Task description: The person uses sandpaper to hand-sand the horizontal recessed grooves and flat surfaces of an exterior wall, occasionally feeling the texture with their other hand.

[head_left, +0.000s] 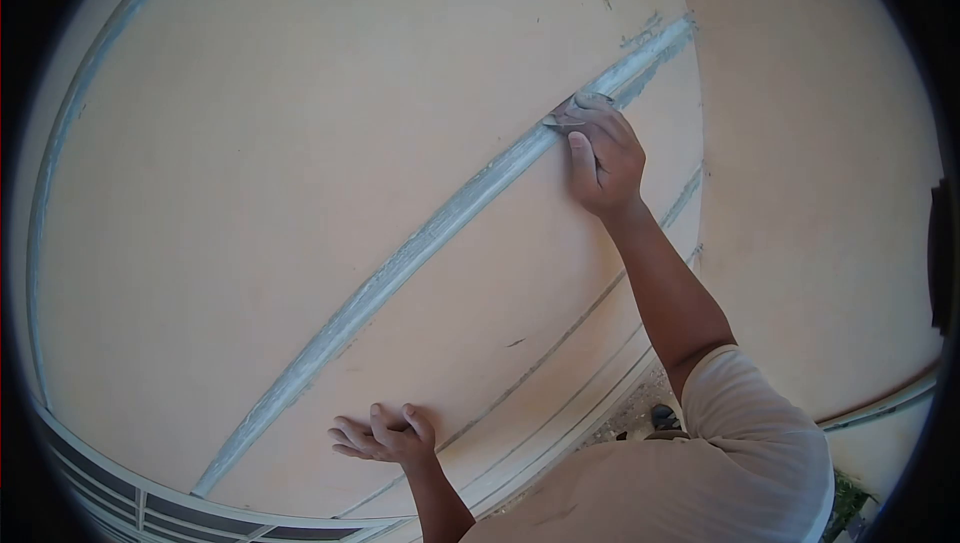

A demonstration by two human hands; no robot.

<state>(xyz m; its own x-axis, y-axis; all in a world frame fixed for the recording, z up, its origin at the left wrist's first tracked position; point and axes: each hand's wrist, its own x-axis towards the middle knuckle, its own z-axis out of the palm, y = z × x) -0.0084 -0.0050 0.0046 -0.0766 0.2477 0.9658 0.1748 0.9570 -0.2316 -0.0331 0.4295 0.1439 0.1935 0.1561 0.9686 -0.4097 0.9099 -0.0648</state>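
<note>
A long grey-blue raised strip (pixel 400 253) runs diagonally across the peach wall (pixel 300 143), with rough smears of the same grey along its edges. My right hand (pixel 605 148) is high up on this strip, its fingers pressing a folded brown piece of sandpaper (pixel 563 113) against it. Part of the sheet is hidden under the fingers. Lower down, my left hand (pixel 388 433) is close against the wall below the strip, fingers spread and holding nothing.
Another grey strip (pixel 60 133) curves along the left edge. Thin grooves (pixel 560 343) cross the lower wall. A barred metal frame (pixel 140 503) is at bottom left. A second wall (pixel 800 193) meets this one at the right. A shoe (pixel 663 415) shows on the ground, with green plants (pixel 848 498) at lower right.
</note>
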